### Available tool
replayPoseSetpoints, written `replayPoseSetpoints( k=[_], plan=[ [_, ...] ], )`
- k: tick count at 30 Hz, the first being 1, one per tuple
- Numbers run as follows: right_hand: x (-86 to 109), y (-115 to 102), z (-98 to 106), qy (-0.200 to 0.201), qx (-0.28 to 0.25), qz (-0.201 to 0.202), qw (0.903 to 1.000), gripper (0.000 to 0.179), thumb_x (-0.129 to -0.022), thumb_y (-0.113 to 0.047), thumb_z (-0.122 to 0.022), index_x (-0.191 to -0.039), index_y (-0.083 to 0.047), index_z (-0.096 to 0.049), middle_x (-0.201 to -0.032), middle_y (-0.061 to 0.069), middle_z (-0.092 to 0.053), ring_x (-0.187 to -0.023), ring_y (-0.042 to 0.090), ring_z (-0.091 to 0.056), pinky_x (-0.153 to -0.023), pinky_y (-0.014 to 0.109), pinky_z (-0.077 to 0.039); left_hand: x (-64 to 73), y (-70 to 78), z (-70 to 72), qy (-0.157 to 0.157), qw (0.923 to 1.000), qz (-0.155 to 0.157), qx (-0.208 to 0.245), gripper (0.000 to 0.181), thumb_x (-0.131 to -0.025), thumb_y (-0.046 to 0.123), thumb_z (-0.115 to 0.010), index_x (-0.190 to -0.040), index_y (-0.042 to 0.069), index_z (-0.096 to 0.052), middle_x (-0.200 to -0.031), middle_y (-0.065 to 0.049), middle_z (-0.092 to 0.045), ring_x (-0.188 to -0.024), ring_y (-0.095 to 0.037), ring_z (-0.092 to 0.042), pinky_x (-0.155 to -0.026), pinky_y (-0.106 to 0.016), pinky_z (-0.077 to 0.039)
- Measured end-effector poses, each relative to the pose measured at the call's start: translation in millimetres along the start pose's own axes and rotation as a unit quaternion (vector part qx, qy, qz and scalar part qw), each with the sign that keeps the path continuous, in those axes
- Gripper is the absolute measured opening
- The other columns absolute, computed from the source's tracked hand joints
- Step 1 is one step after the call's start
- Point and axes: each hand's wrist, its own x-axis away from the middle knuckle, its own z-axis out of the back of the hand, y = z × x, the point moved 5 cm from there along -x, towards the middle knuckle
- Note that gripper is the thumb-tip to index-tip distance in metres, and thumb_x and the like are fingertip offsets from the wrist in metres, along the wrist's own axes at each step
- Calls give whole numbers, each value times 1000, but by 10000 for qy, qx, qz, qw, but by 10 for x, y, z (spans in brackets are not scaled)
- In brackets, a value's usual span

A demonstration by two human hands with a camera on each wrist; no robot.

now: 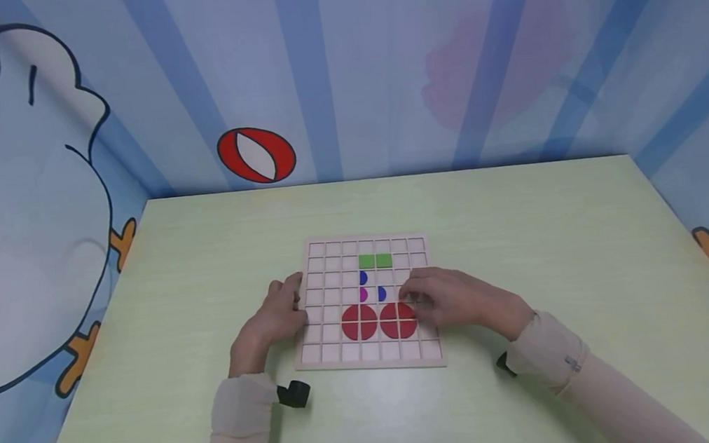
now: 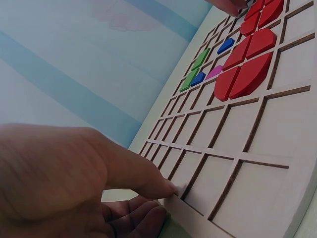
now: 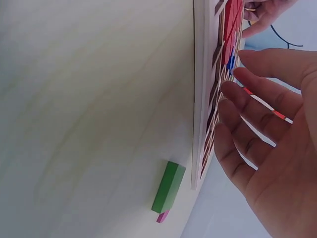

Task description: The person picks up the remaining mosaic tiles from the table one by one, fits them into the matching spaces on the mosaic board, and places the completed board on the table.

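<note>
A pale wooden grid board point(image 1: 341, 353) lies on the table. My left hand point(image 1: 274, 316) holds its left edge, thumb at the rim and the other fingers curled beside it. Over the right side is my right hand point(image 1: 456, 297), its fingers loosely bent, with a gap between thumb and fingers in the right wrist view. Red quarter pieces point(image 1: 359, 322) form two discs in the lower rows. Above them sit a magenta half-round piece point(image 1: 364, 294) and two blue half-round pieces point(image 1: 382, 294). Two green pieces point(image 1: 367, 262) lie side by side higher up.
In the right wrist view, a green block point(image 3: 169, 187) lies on the table beside the board, with a small pink piece point(image 3: 162, 216) by it. The light green table point(image 1: 518, 207) meets a painted wall point(image 1: 367, 72) at its far edge.
</note>
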Motion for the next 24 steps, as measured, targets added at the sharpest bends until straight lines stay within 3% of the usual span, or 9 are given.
replayPoseSetpoints(
  k=[7, 13, 24],
  plan=[
    [68, 20, 73, 149, -676, -297, 9972, 38, -85, -25, -69, -121, -16, -61, -103, -5, -59, -91, 13, -52, -82, 29, -48, -15, 0, -7, -17, 10000, 32, 12, 72, -86, 2, -49, -152, 8, -21, -111, -11, -37, -94, -23, -43, -71, -32, -38],
    [154, 27, 141, 461, -1417, -190, 9887, 41, -84, -21, -72, -121, -11, -59, -106, 1, -60, -93, 16, -54, -82, 33, -50, -7, 6, 2, -34, 10000, 34, 40, 72, -86, 2, -49, -152, 8, -21, -111, -12, -37, -93, -24, -43, -71, -32, -39],
    [449, 203, 262, 1347, -1673, -61, 9766, 40, -84, -15, -71, -121, -5, -57, -107, 8, -61, -95, 22, -59, -86, 41, -51, 5, 19, 4, -53, 10000, 69, 26, 71, -86, 3, -49, -152, 7, -21, -111, -12, -37, -92, -24, -43, -69, -31, -39]
  ],
)
